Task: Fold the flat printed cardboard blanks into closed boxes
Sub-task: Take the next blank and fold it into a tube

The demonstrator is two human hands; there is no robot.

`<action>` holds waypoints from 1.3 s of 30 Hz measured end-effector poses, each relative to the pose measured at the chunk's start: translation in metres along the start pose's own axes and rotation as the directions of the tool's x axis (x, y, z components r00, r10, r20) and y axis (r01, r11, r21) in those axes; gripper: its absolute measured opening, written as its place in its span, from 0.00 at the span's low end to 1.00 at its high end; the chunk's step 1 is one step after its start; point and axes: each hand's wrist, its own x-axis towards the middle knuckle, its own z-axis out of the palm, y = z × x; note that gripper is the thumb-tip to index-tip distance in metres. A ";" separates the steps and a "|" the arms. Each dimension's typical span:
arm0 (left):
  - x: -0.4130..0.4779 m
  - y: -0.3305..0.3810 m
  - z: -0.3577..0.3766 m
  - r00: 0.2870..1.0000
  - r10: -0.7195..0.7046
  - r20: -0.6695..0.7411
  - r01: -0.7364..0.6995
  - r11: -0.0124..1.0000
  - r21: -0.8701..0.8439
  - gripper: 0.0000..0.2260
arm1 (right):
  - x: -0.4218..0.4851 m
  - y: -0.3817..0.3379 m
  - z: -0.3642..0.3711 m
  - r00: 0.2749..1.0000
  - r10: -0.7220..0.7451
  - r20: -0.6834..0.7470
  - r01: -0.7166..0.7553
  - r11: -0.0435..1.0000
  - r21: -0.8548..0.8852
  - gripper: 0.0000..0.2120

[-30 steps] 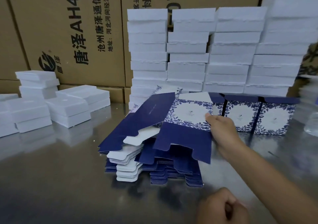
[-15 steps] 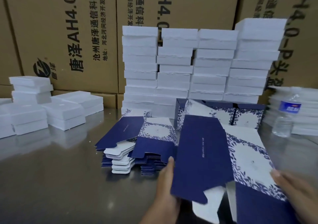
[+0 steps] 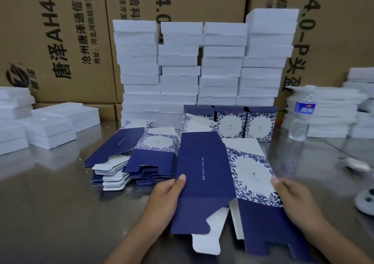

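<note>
I hold one flat blue-and-white printed blank (image 3: pixel 204 174) above the steel table (image 3: pixel 50 203), between both hands. My left hand (image 3: pixel 168 192) grips its left edge, thumb on the plain navy panel. My right hand (image 3: pixel 293 199) grips the right edge beside the floral white panel. The blank's bottom flaps hang toward me. A pile of flat blanks (image 3: pixel 133 162) lies just left of it. Three folded printed boxes (image 3: pixel 230 122) stand in a row behind.
Tall stacks of white boxes (image 3: pixel 202 65) rise behind the folded ones, before brown shipping cartons (image 3: pixel 60 41). More white boxes (image 3: pixel 48 126) sit at left and white trays (image 3: pixel 323 111) at right. A water bottle (image 3: pixel 301 115) stands right of the row.
My right hand lifted a blank off the pile and brought it toward me. My left hand, a closed fist a second ago, came up and took hold of the blank's left edge.
</note>
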 end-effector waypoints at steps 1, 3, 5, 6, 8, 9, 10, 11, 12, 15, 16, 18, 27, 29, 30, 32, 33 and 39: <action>-0.001 -0.002 -0.001 1.000 0.023 0.004 -0.023 0.998 0.051 0.21 | 0.000 -0.001 -0.001 1.000 0.006 -0.002 -0.006 1.000 0.013 0.12; -0.003 -0.005 -0.001 0.998 0.058 -0.009 -0.057 0.992 0.117 0.25 | 0.000 -0.001 -0.002 1.000 0.024 -0.009 -0.023 0.999 0.034 0.12; -0.005 -0.005 -0.001 0.995 0.091 -0.030 -0.086 0.984 0.157 0.27 | -0.002 -0.001 -0.002 1.000 0.028 -0.013 -0.026 0.995 0.093 0.10; -0.006 -0.004 -0.001 0.995 0.098 -0.035 -0.091 0.981 0.170 0.28 | -0.002 -0.001 -0.002 0.999 0.038 -0.016 -0.036 0.992 0.123 0.10; -0.008 -0.003 -0.001 0.994 0.099 -0.044 -0.090 0.980 0.180 0.26 | -0.001 0.001 -0.004 0.997 0.082 -0.005 -0.080 0.984 0.160 0.10; -0.007 -0.003 -0.001 0.994 0.094 -0.057 -0.083 0.983 0.166 0.26 | -0.002 0.001 -0.005 0.995 0.101 0.013 -0.102 0.979 0.175 0.12; -0.007 -0.004 -0.001 0.993 0.090 -0.079 -0.078 0.986 0.147 0.26 | -0.002 0.001 -0.006 0.993 0.116 0.038 -0.121 0.976 0.184 0.14; -0.006 -0.005 -0.001 0.991 0.086 -0.105 -0.072 0.989 0.126 0.25 | -0.003 0.001 -0.007 0.990 0.127 0.067 -0.137 0.973 0.187 0.16; -0.005 -0.006 -0.002 0.989 0.079 -0.128 -0.066 0.992 0.107 0.24 | -0.003 0.000 -0.007 0.987 0.131 0.098 -0.147 0.972 0.185 0.18; -0.003 -0.006 -0.003 0.985 0.056 -0.163 -0.044 0.996 0.074 0.21 | -0.004 -0.001 -0.005 0.984 0.086 0.154 -0.104 0.988 0.112 0.22; -0.003 -0.006 -0.003 0.984 0.051 -0.173 -0.040 0.997 0.070 0.20 | -0.004 -0.001 -0.005 0.985 0.066 0.157 -0.080 0.993 0.083 0.23; -0.001 -0.007 -0.002 0.980 0.046 -0.196 -0.036 0.998 0.055 0.20 | -0.002 0.000 -0.004 0.987 0.049 0.150 -0.056 0.998 0.042 0.22; 0.005 -0.005 0.000 0.974 -0.037 -0.225 0.019 0.996 -0.082 0.18 | -0.001 0.005 -0.005 0.981 0.043 0.188 -0.055 0.997 0.056 0.26; 0.004 -0.006 -0.001 0.975 -0.034 -0.217 0.021 0.998 -0.064 0.18 | 0.000 0.008 -0.005 0.983 0.041 0.179 -0.059 0.994 0.095 0.26; 0.004 -0.007 -0.001 0.976 -0.034 -0.213 0.020 0.997 -0.068 0.18 | 0.001 0.010 -0.004 0.984 0.044 0.170 -0.064 0.991 0.119 0.24; 0.004 -0.007 -0.003 0.980 -0.033 -0.196 0.020 0.997 -0.068 0.18 | 0.001 0.009 -0.004 0.989 0.056 0.139 -0.079 0.984 0.162 0.19; 0.004 -0.006 -0.003 0.983 -0.036 -0.182 0.025 0.998 -0.062 0.18 | 0.001 0.009 -0.005 0.991 0.057 0.120 -0.077 0.982 0.172 0.17; 0.001 -0.002 -0.002 0.989 -0.068 -0.129 0.048 0.988 -0.150 0.17 | 0.003 0.013 -0.007 0.994 0.017 0.111 -0.027 0.995 0.094 0.17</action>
